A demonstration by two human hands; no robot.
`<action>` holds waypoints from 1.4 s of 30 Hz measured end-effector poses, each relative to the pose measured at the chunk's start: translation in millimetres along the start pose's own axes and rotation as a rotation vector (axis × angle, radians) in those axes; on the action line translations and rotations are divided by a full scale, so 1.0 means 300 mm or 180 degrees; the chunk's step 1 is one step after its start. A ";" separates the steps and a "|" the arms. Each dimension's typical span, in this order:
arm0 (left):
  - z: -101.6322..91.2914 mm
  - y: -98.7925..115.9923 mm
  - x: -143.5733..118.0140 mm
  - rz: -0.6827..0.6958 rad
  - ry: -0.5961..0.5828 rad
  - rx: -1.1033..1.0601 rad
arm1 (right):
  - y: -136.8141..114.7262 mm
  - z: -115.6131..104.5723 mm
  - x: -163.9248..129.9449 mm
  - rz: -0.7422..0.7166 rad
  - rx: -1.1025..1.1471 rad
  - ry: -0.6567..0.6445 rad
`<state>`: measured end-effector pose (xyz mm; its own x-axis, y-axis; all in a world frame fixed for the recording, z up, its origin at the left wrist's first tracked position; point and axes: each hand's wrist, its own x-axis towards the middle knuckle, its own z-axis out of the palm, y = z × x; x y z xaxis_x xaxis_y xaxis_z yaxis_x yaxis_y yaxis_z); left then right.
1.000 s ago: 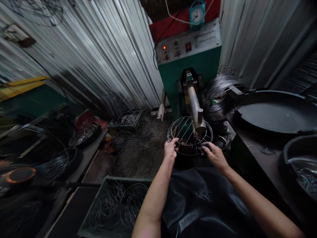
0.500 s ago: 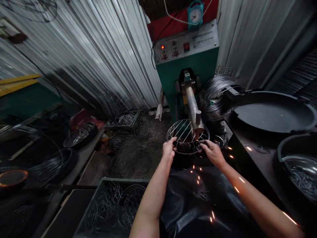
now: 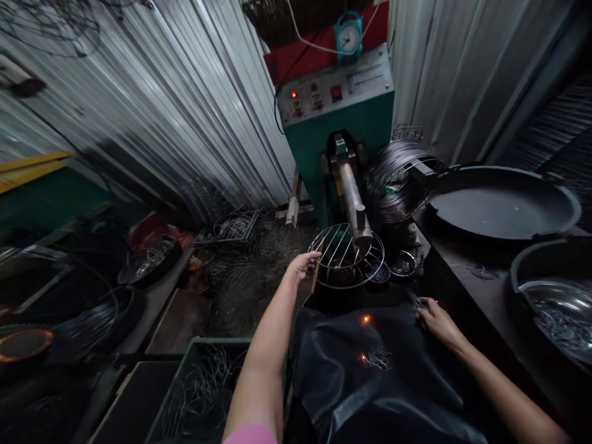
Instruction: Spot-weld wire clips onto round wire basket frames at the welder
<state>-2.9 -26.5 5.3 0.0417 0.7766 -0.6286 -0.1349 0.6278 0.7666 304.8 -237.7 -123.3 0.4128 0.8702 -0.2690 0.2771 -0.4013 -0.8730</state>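
Observation:
My left hand pinches the left edge of a round wire rack with parallel cross bars. The rack lies level beneath the metal arm of a spot welder, whose tip stands over its right part. Away from the rack, at the right side of a black apron, is my right hand. Its fingers are closed together; something small and dark, blurred, may be between them. A little heap of short wire pieces rests on the apron, with two glowing sparks close by.
At right are a coil of wire, a large black pan and a black tub holding a bowl of small metal pieces. A green crate of wire parts stands at lower left. Wire racks are heaped on the floor.
My right hand has left the rack and moved down and right to the apron's side. The left hand keeps hold of the rack. The shower of sparks has dwindled to a few.

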 end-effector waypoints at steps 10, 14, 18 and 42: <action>0.025 -0.106 -0.120 0.0390 0.0444 -0.0667 | -0.344 0.099 -0.101 -0.0864 0.1059 -0.0425; 0.058 -0.133 -0.130 0.0714 0.0536 -0.0731 | -0.455 0.143 -0.102 -0.1203 0.1369 -0.0507; 0.063 -0.157 -0.126 0.0819 0.0563 -0.0881 | -0.436 0.136 -0.096 -0.1070 0.1313 -0.0485; 0.108 -0.172 -0.102 0.1097 0.0751 -0.0807 | -0.497 0.183 -0.019 -0.1406 0.0644 -0.0478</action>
<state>34.8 -80.9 -10.7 -0.2695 0.8854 -0.3787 -0.3395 0.2807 0.8977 213.5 -167.1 -13.9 0.1606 0.9818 0.1013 0.2173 0.0649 -0.9739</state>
